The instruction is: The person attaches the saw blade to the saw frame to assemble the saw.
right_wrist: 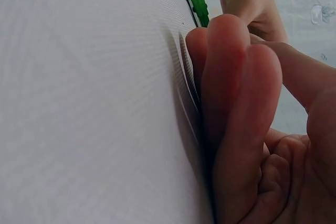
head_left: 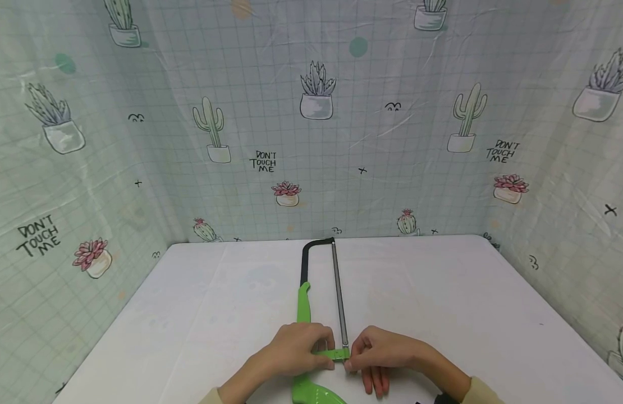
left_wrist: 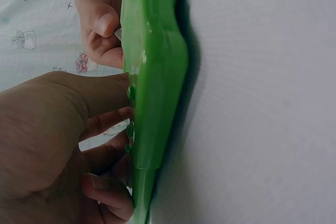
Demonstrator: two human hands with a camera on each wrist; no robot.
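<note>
A hacksaw (head_left: 303, 306) with a green handle, black front frame and grey blade (head_left: 339, 292) lies on the white table, its front end pointing away. My left hand (head_left: 296, 349) grips its green frame around the short crosspiece (head_left: 337, 354) at the blade's near end. Close by, my right hand (head_left: 384, 349) pinches at that crosspiece's outer end with thumb and index finger. A sliver of something pale shows between those fingertips in the left wrist view, where the green handle (left_wrist: 155, 77) looms large. Seen from the right wrist, the other fingers (right_wrist: 226, 77) hide the pinched spot.
The white table (head_left: 417, 286) stretches out around the saw. Patterned cloth walls (head_left: 362, 112) with cactus drawings stand behind it and on both sides. A small black object (head_left: 444, 399) is partly visible by the right forearm at the bottom edge.
</note>
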